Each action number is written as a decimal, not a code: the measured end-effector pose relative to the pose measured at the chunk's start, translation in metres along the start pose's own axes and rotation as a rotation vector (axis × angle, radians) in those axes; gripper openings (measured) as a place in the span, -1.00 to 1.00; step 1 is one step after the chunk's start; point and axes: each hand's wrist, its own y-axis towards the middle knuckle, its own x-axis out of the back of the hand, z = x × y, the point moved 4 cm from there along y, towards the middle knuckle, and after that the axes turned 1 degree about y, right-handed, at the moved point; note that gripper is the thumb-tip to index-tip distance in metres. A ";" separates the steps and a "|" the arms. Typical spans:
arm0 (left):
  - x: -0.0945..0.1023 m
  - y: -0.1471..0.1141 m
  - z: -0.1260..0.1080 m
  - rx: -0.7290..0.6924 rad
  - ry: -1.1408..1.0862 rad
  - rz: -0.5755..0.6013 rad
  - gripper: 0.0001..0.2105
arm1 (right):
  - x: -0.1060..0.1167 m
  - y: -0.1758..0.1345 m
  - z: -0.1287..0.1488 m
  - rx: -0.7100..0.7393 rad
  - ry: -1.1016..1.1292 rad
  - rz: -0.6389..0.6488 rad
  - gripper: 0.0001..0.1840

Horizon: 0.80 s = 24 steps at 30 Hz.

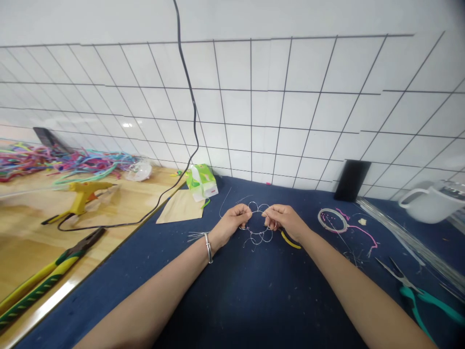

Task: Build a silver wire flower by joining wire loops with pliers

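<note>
Between my hands is a thin silver wire ring [257, 233] with several wire loops around it, like flower petals. Pinched fingers of my left hand [238, 216] grip its upper left side. My right hand [281, 219] pinches the ring on the upper right, fingers curled. A loose wire end curls below the ring, above the dark blue table covering. Partly hidden by my right hand, a yellow handle [291, 241] lies beside it. Several cut wires [196, 236] lie by my left wrist, which wears a silver bracelet [208, 248].
Right: a round tray [332, 209] with pink bits, teal-handled pliers [403, 278], a wire bundle [395, 225], a white mug [423, 203]. Left: green-yellow pliers [54, 274], a yellow glue gun [83, 196], coloured pipe cleaners [87, 162]. A tissue pack [202, 182] stands behind. A black cable [192, 102] hangs down.
</note>
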 end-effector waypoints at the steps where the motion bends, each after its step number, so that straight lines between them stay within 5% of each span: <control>1: 0.000 0.000 0.000 -0.004 0.007 0.001 -0.82 | 0.000 0.000 -0.001 0.001 0.007 0.006 -0.63; 14: 0.000 0.000 0.001 -0.013 0.046 0.002 -0.81 | -0.002 -0.001 -0.004 0.004 0.049 -0.021 -0.59; 24: 0.003 0.001 0.003 -0.021 0.080 -0.053 -0.79 | 0.002 0.000 -0.010 0.069 -0.029 -0.207 -0.69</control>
